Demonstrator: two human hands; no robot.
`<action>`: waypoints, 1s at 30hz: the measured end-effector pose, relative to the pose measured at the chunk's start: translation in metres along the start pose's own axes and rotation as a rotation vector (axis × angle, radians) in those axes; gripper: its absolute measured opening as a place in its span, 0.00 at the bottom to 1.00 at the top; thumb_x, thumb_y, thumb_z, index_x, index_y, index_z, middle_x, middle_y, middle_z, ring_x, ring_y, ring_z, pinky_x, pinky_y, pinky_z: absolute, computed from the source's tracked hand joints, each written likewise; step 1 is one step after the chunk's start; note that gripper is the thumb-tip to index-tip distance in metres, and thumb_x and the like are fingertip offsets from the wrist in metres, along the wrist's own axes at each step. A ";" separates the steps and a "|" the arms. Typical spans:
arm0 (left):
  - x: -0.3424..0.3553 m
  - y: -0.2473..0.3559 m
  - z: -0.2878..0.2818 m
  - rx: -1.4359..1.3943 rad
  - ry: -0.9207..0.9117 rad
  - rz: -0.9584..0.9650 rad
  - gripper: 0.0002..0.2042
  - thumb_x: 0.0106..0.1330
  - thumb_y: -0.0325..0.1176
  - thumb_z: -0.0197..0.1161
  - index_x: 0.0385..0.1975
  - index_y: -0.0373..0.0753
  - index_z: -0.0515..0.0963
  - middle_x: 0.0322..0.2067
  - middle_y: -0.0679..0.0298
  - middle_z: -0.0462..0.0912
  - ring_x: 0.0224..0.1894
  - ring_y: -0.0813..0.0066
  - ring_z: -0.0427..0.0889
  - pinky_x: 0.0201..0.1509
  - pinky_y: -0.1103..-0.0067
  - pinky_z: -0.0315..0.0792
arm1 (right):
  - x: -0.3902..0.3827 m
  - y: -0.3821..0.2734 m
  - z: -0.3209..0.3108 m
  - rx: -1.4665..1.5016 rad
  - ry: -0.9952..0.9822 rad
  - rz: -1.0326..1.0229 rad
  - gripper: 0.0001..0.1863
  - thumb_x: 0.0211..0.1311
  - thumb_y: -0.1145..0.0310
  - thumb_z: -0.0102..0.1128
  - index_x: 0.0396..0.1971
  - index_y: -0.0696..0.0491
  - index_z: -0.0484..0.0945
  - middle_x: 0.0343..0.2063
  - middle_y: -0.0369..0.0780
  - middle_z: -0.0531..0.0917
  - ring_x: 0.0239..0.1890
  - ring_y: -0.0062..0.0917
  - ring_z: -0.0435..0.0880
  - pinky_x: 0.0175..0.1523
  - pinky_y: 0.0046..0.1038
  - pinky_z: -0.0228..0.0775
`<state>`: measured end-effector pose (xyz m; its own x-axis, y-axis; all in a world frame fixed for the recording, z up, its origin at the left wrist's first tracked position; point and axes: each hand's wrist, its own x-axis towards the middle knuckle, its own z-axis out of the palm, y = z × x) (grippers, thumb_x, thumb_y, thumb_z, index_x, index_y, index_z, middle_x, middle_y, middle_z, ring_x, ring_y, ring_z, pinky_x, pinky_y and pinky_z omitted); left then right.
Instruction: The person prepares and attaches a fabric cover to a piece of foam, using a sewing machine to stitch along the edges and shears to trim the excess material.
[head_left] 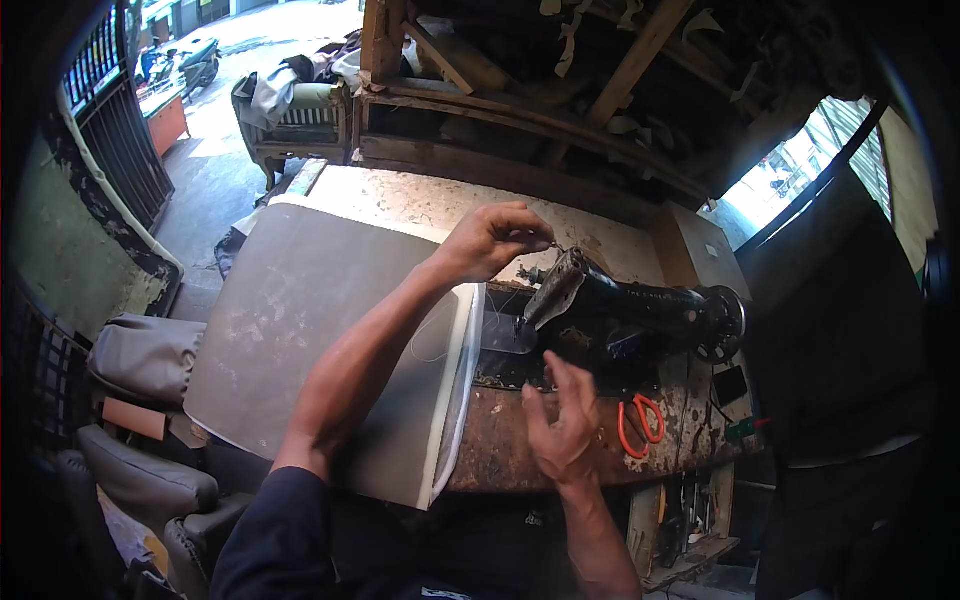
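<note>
My left hand (500,240) is raised at the top front of a black sewing machine (640,315), its fingertips pinched on something too small to make out. Loose white thread (430,355) loops below it over the edge of a grey padded sheet (300,330) with a pale foam border, which lies left of the machine. My right hand (560,420) is slightly blurred, fingers apart, just below the machine's needle area. Orange-handled scissors (650,420) lie to its right on the worn bench (490,430).
A wooden rack (520,130) stands behind the bench, a cardboard box (680,255) at back right. Grey upholstered pieces (140,360) lie left, beside a barred gate (115,150). Outside are a cloth-draped chair frame (295,120) and scooters (195,65). A dark panel (840,340) stands right.
</note>
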<state>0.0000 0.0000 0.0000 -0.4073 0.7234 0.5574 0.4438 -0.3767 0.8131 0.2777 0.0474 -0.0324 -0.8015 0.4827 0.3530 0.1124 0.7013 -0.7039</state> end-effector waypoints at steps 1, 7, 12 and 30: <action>-0.001 -0.001 0.000 0.039 0.001 0.002 0.06 0.68 0.26 0.72 0.42 0.38 0.88 0.35 0.67 0.84 0.41 0.81 0.83 0.45 0.80 0.77 | 0.021 -0.005 -0.005 -0.104 0.152 -0.176 0.29 0.61 0.70 0.72 0.63 0.56 0.77 0.51 0.47 0.79 0.57 0.43 0.78 0.64 0.41 0.71; 0.002 -0.001 -0.001 0.018 -0.007 0.026 0.06 0.68 0.26 0.72 0.42 0.37 0.87 0.35 0.67 0.83 0.39 0.81 0.82 0.44 0.81 0.76 | 0.130 -0.042 -0.023 -0.471 0.375 -0.555 0.21 0.59 0.69 0.73 0.53 0.56 0.82 0.48 0.45 0.80 0.54 0.41 0.78 0.61 0.42 0.71; 0.002 -0.003 0.003 -0.090 -0.023 0.015 0.07 0.71 0.28 0.70 0.45 0.35 0.86 0.34 0.67 0.84 0.41 0.80 0.83 0.49 0.82 0.77 | 0.149 -0.036 -0.008 -0.428 0.401 -0.589 0.09 0.62 0.71 0.69 0.39 0.58 0.82 0.41 0.43 0.83 0.52 0.41 0.80 0.62 0.41 0.71; -0.076 0.100 0.037 0.396 -0.135 0.027 0.18 0.72 0.33 0.67 0.58 0.35 0.79 0.58 0.51 0.81 0.62 0.55 0.81 0.64 0.66 0.76 | -0.172 -0.031 -0.074 0.619 -0.273 0.574 0.06 0.73 0.69 0.65 0.40 0.56 0.81 0.31 0.37 0.84 0.31 0.17 0.79 0.34 0.20 0.71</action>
<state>0.1046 -0.0716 0.0322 -0.2946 0.7957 0.5292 0.7364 -0.1639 0.6564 0.4553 -0.0190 -0.0256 -0.8406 0.4750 -0.2604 0.2653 -0.0583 -0.9624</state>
